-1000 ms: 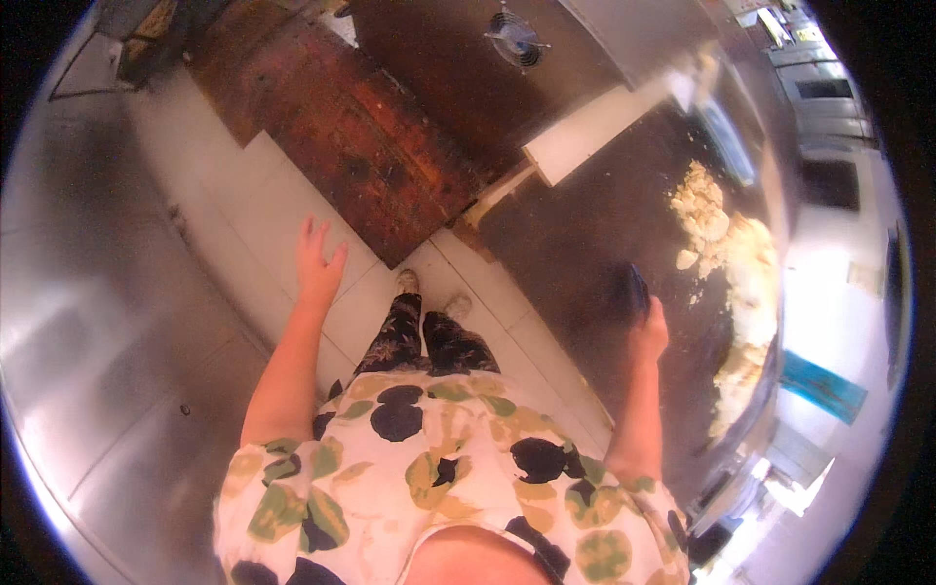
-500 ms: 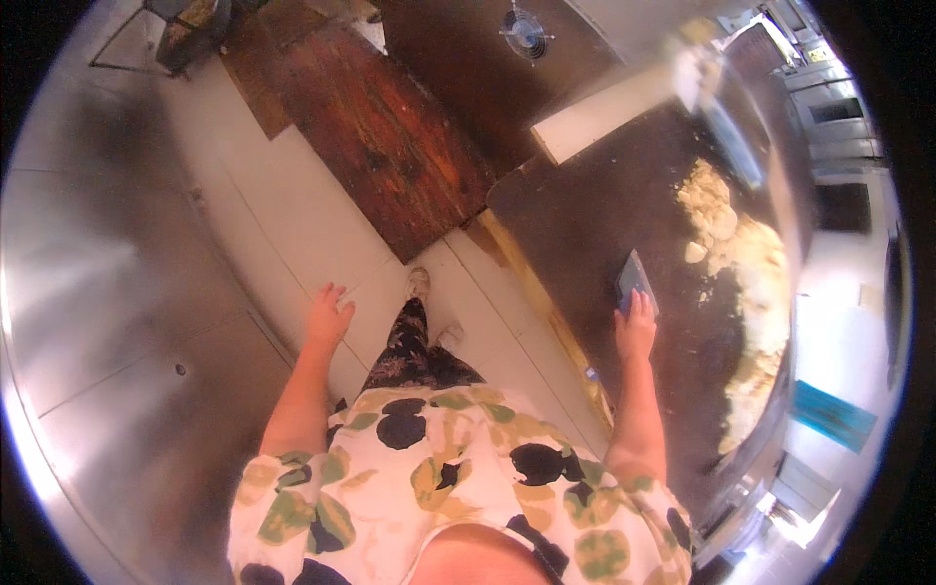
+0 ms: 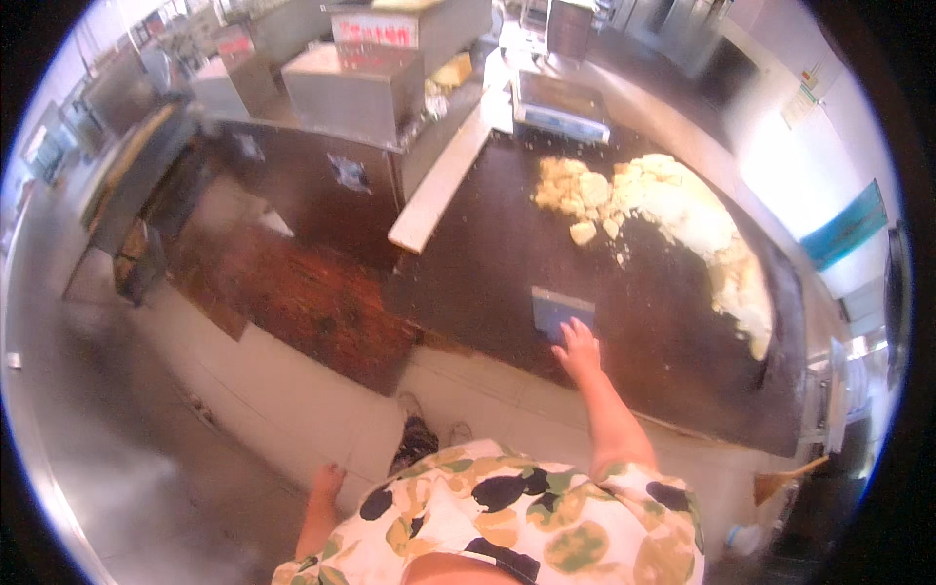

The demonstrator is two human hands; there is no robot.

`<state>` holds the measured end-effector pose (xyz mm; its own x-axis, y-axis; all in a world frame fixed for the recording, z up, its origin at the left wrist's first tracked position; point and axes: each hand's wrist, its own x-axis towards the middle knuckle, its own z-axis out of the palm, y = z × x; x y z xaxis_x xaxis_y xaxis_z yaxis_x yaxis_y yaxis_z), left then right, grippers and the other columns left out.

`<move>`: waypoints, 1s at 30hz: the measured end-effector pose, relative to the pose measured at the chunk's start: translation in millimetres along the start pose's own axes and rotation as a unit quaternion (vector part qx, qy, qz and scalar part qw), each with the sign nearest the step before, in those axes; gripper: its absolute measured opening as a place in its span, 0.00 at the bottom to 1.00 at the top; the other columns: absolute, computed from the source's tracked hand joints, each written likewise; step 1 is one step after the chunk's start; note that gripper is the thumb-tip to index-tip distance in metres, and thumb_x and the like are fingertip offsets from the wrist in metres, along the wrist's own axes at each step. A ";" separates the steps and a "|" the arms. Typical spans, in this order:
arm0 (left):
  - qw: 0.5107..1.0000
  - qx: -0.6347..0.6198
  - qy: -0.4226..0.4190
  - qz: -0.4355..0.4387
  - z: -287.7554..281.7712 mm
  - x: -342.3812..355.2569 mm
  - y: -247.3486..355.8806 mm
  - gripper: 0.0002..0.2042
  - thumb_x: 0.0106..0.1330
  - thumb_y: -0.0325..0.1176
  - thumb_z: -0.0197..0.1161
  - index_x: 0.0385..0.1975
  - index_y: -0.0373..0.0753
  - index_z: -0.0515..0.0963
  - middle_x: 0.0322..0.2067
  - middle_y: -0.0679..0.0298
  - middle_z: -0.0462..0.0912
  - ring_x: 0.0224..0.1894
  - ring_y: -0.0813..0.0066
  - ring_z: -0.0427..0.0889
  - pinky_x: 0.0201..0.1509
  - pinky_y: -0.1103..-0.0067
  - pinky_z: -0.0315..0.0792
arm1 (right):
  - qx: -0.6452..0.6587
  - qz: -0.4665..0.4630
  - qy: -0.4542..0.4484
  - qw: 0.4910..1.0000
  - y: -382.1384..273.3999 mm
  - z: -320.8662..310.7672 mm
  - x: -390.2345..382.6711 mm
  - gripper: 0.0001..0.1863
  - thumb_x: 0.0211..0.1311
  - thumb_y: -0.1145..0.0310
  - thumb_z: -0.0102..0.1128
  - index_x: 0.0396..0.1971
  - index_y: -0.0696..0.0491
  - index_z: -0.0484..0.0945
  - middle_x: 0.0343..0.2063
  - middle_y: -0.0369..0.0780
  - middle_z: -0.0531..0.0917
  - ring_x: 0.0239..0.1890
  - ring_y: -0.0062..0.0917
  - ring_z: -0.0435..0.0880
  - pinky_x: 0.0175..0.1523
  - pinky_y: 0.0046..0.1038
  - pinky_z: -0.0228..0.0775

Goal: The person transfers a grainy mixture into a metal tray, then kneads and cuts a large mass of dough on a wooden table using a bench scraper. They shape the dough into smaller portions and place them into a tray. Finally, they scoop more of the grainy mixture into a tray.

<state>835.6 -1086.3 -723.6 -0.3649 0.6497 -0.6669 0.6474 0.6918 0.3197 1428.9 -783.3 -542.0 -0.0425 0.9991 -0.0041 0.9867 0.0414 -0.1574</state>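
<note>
My right hand [image 3: 580,346] reaches over the dark worktop [image 3: 663,370], fingers spread at the near edge of a flat blue scraper [image 3: 558,307] that lies there. Beyond it a clump of crumbly yellow dough [image 3: 575,195] merges into a long pale, cream-coloured mass [image 3: 721,253] curving down the right side of the worktop. My left hand [image 3: 328,480] hangs low over the pale tiled floor, beside my body, apart from the worktop; it is small and blurred, so its fingers are unclear.
A long pale board [image 3: 439,185] lies along the worktop's left side, near a scale-like device [image 3: 561,117]. Metal boxes [image 3: 346,88] stand behind. A reddish wooden board [image 3: 302,302] sits lower left, a metal surface [image 3: 68,409] curves along the left, and a teal panel [image 3: 843,224] is at right.
My view has swung up toward the back of the worktop. The scraper, earlier held tilted in my right hand, now lies flat under loosened fingers. My left hand appears lower in the view.
</note>
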 end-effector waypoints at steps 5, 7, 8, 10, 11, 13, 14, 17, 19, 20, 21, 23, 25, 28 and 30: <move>0.999 -0.009 -0.037 0.010 -22.7 -3.3 34.1 0.27 0.55 0.48 0.60 0.53 0.39 0.75 0.54 0.49 0.75 0.58 0.53 0.73 0.63 0.66 0.64 | -0.006 0.131 -0.104 0.986 15.3 -46.8 -10.5 0.55 0.39 0.42 0.72 0.68 0.45 0.54 0.70 0.46 0.45 0.72 0.38 0.42 0.68 0.51 0.45; 0.999 0.019 -0.008 0.037 -42.7 -4.8 38.5 0.28 0.55 0.48 0.60 0.53 0.39 0.76 0.54 0.49 0.75 0.57 0.53 0.73 0.64 0.66 0.64 | -0.009 0.117 -0.137 0.984 5.9 -53.1 1.8 0.61 0.33 0.40 0.75 0.69 0.44 0.51 0.71 0.45 0.42 0.73 0.38 0.39 0.70 0.51 0.41; 0.998 0.036 0.006 0.047 -54.5 -6.2 37.5 0.28 0.54 0.49 0.60 0.53 0.39 0.76 0.53 0.49 0.75 0.57 0.53 0.73 0.64 0.67 0.64 | -0.017 0.102 -0.153 0.983 -4.7 -59.8 9.7 0.63 0.31 0.40 0.75 0.69 0.44 0.50 0.71 0.45 0.41 0.73 0.38 0.38 0.70 0.51 0.40; 0.999 -0.033 -0.010 0.020 -67.4 -19.2 61.1 0.28 0.55 0.49 0.59 0.53 0.38 0.76 0.53 0.49 0.75 0.57 0.53 0.73 0.63 0.67 0.64 | -0.036 0.098 -0.204 0.973 1.1 -67.2 19.7 0.67 0.27 0.38 0.76 0.70 0.44 0.47 0.71 0.45 0.38 0.73 0.39 0.36 0.70 0.52 0.38; 0.999 0.001 -0.004 0.044 -74.0 -19.2 65.5 0.28 0.55 0.49 0.58 0.53 0.39 0.76 0.53 0.50 0.76 0.57 0.53 0.73 0.63 0.67 0.65 | -0.049 0.092 -0.213 0.971 1.5 -70.2 25.6 0.67 0.26 0.38 0.77 0.70 0.45 0.48 0.71 0.46 0.40 0.73 0.40 0.38 0.70 0.50 0.41; 0.998 0.027 -0.001 0.049 -87.2 -21.0 63.6 0.27 0.55 0.49 0.58 0.52 0.39 0.76 0.53 0.50 0.76 0.57 0.53 0.74 0.63 0.67 0.65 | -0.058 0.070 -0.226 0.970 -11.8 -79.5 32.9 0.66 0.25 0.39 0.77 0.68 0.46 0.52 0.69 0.49 0.45 0.71 0.42 0.44 0.69 0.46 0.47; 0.999 0.016 -0.005 0.035 -92.2 -19.8 64.6 0.27 0.55 0.49 0.58 0.52 0.39 0.76 0.53 0.51 0.76 0.57 0.53 0.74 0.63 0.67 0.65 | -0.058 0.058 -0.226 0.971 -17.3 -83.4 38.4 0.64 0.25 0.40 0.77 0.67 0.47 0.54 0.68 0.50 0.49 0.70 0.44 0.48 0.68 0.44 0.51; 0.997 0.007 -0.055 0.060 -99.3 -8.6 91.7 0.27 0.55 0.48 0.58 0.52 0.38 0.76 0.52 0.51 0.76 0.56 0.53 0.74 0.62 0.66 0.65 | -0.074 0.056 -0.227 0.969 2.3 -86.2 40.0 0.57 0.29 0.43 0.75 0.64 0.49 0.60 0.62 0.52 0.60 0.64 0.45 0.61 0.64 0.39 0.60; 0.986 0.068 -0.097 0.113 -105.6 13.3 88.0 0.27 0.55 0.48 0.58 0.51 0.37 0.76 0.52 0.50 0.77 0.56 0.53 0.74 0.62 0.66 0.65 | -0.115 0.020 -0.215 0.970 0.3 -83.8 40.8 0.53 0.36 0.45 0.67 0.66 0.50 0.58 0.59 0.52 0.65 0.59 0.44 0.69 0.62 0.37 0.64; 0.973 0.127 -0.114 0.154 -108.7 36.6 68.6 0.27 0.55 0.48 0.58 0.51 0.37 0.76 0.52 0.50 0.77 0.56 0.52 0.74 0.62 0.66 0.65 | -0.106 0.013 -0.217 0.970 -10.6 -82.1 44.3 0.52 0.37 0.44 0.66 0.65 0.50 0.59 0.60 0.53 0.64 0.60 0.44 0.68 0.62 0.37 0.64; 0.953 0.178 -0.135 0.202 -110.0 54.6 61.3 0.27 0.54 0.48 0.58 0.51 0.36 0.76 0.52 0.50 0.77 0.56 0.52 0.74 0.62 0.66 0.65 | -0.101 0.020 -0.221 0.970 -17.1 -83.9 44.5 0.52 0.38 0.46 0.67 0.65 0.51 0.58 0.61 0.53 0.63 0.61 0.44 0.67 0.63 0.37 0.64; 0.956 0.200 -0.116 0.182 -100.8 79.9 75.8 0.28 0.54 0.48 0.58 0.51 0.36 0.76 0.51 0.49 0.77 0.56 0.52 0.74 0.62 0.66 0.65 | -0.118 0.043 -0.243 0.962 -21.7 -92.8 39.9 0.52 0.39 0.49 0.67 0.66 0.51 0.56 0.63 0.54 0.60 0.63 0.45 0.65 0.64 0.37 0.63; 0.946 0.222 -0.088 0.220 -102.8 103.3 86.0 0.27 0.54 0.47 0.58 0.51 0.36 0.76 0.51 0.49 0.77 0.56 0.52 0.74 0.62 0.66 0.65 | -0.141 0.049 -0.272 0.951 -28.0 -99.2 39.0 0.52 0.39 0.52 0.67 0.67 0.51 0.53 0.64 0.54 0.57 0.64 0.46 0.62 0.64 0.38 0.62; 0.926 0.225 -0.051 0.298 -133.3 136.1 101.4 0.27 0.54 0.46 0.59 0.52 0.36 0.76 0.51 0.49 0.77 0.56 0.52 0.74 0.62 0.65 0.65 | -0.129 0.057 -0.261 0.955 -49.2 -96.7 37.9 0.53 0.40 0.56 0.67 0.68 0.51 0.50 0.65 0.54 0.54 0.66 0.46 0.59 0.65 0.38 0.61; 0.959 0.131 -0.042 0.249 -150.4 147.2 132.9 0.26 0.53 0.45 0.59 0.50 0.36 0.76 0.50 0.49 0.77 0.55 0.51 0.74 0.61 0.65 0.66 | -0.113 0.054 -0.248 0.961 -49.6 -90.7 35.7 0.52 0.41 0.55 0.65 0.68 0.52 0.50 0.66 0.54 0.53 0.67 0.45 0.57 0.66 0.37 0.60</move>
<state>767.3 -851.4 -678.0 0.0818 0.8438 -0.5304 0.8775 0.1913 0.4397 1392.7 -748.7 -444.8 0.0475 0.8721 -0.4871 0.9961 -0.0049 0.0883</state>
